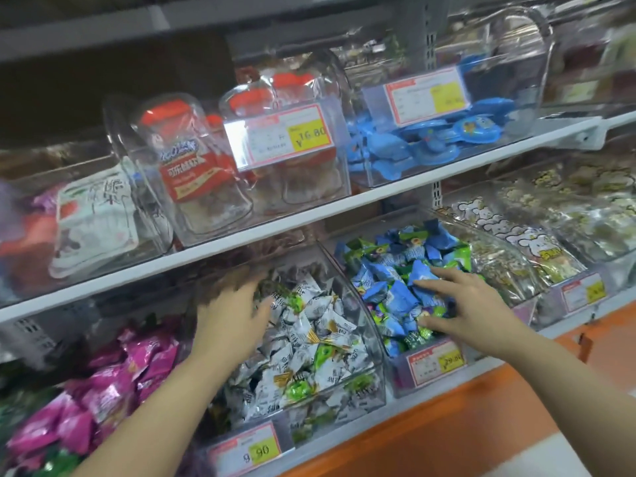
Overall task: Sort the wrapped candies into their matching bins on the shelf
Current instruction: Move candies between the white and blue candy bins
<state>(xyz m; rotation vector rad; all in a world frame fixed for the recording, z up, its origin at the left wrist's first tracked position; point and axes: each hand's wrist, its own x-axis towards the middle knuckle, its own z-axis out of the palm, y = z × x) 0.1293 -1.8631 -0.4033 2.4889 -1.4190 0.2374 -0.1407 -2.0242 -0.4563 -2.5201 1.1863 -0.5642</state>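
Two clear bins stand side by side on the lower shelf. The left bin (pixel 370 383) holds white wrapped candies (pixel 320 325) with a few green ones (pixel 327 352) among them. The right bin (pixel 401 380) holds blue candies (pixel 399 290) mixed with green ones (pixel 454 256). My left hand (pixel 230 315) reaches into the white-candy bin, blurred, fingers spread over the pile. My right hand (pixel 457 301) lies on the blue candies with fingers stretched out, thumb low near the bin's front. Neither hand plainly holds a candy.
A bin of pink wrapped candies (pixel 113 383) is at the lower left. Bags of snacks (pixel 537 249) fill the bins to the right. On the upper shelf stand clear tubs with red-lidded jars (pixel 192 173) and blue packs (pixel 430 142). An orange ledge (pixel 447 425) runs below.
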